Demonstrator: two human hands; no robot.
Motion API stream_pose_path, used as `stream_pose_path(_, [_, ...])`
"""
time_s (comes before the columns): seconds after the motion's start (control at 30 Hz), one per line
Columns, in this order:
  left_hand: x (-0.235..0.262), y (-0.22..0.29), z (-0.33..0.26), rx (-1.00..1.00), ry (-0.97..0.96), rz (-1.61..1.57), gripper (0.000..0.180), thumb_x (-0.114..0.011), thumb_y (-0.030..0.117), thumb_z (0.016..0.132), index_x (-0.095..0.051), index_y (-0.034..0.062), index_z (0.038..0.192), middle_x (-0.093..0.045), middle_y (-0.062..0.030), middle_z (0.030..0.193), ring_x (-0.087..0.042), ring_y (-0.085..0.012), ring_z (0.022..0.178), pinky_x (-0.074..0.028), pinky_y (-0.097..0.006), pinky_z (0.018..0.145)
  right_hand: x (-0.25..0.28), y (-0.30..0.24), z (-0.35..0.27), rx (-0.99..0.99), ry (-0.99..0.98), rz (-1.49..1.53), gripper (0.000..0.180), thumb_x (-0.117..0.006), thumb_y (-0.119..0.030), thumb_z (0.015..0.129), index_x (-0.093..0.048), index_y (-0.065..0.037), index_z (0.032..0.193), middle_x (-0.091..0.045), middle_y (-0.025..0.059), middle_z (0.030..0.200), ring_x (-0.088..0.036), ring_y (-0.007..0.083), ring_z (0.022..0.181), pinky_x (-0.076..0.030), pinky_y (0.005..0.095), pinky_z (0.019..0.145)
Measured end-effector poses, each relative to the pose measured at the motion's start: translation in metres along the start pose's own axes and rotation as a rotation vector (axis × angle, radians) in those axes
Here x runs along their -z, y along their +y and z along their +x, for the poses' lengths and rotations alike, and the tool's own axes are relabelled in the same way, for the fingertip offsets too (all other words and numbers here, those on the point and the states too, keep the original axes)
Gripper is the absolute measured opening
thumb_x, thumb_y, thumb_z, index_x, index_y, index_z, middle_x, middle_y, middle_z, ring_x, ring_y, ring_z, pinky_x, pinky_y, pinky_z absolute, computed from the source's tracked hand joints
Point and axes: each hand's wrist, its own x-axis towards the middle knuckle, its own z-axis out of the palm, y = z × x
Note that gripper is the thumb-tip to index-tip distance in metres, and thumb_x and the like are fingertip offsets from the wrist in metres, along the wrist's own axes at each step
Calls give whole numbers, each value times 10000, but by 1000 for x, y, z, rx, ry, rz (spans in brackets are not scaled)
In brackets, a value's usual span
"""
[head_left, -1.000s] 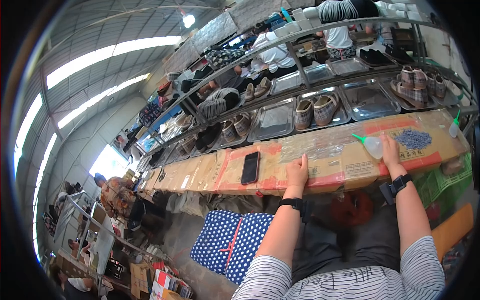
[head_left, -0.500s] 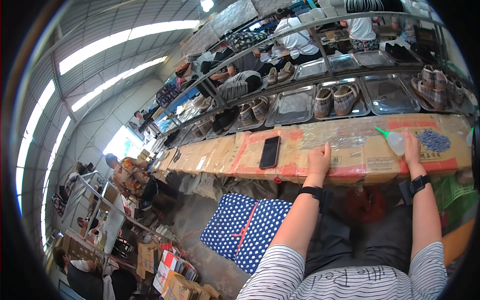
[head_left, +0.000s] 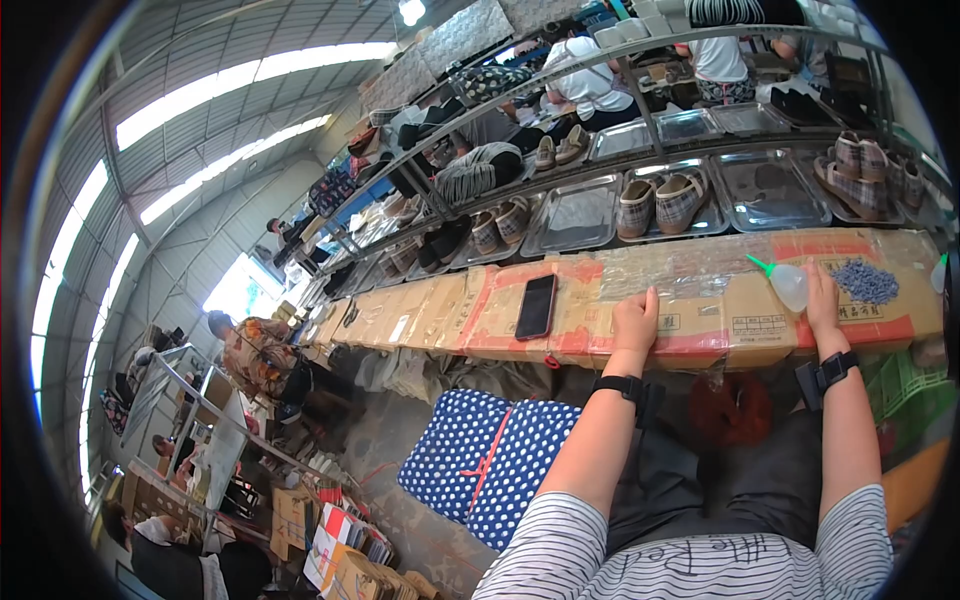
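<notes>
Cardboard covers the bench (head_left: 520,330) where both your hands rest. Your right hand (head_left: 822,300) is wrapped around a small translucent squeeze bottle (head_left: 790,285) with a green nozzle, which points toward ten o'clock, and your left hand (head_left: 635,322) lies loosely curled on the bench edge, grasping nothing. At three o'clock of the bottle sits a heap of small grey pieces (head_left: 865,280); at nine o'clock of your left hand lies a black phone (head_left: 536,307). Squeeze too hard and liquid may spurt onto the cardboard; a careless right wrist could scatter the heap, and a sweep of your left could knock the phone off.
</notes>
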Motion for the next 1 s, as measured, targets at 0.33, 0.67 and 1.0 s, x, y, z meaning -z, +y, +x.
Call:
stream_pose_path(0.33, [-5, 7, 3, 5, -14, -7, 458, -577, 302, 944, -620, -52, 656, -547, -226, 559, -545, -307, 465, -429, -399, 521, 5, -3, 3, -16, 18, 21, 483, -423, -366, 1021, -646, 56, 945, -675, 192, 847, -638, 274, 802, -472, 365, 759])
stream_pose_path(0.67, [-14, 23, 8, 44, -41, 5, 448, -559, 320, 947, -643, -30, 680, -588, -234, 627, -585, -374, 562, -453, -430, 567, 11, 5, 13, -15, 34, 51, 490, -423, -366, 1020, -641, 65, 934, -667, 209, 839, -634, 301, 796, -472, 378, 754])
stream_pose_path(1.0, [-34, 19, 20, 13, -34, 34, 444, -580, 293, 946, -621, -44, 659, -544, -209, 552, -527, -270, 467, -423, -382, 524, 13, 19, 33, -57, -21, 50, 445, -424, -335, 1015, -652, 43, 958, -679, 195, 877, -645, 294, 839, -470, 378, 782])
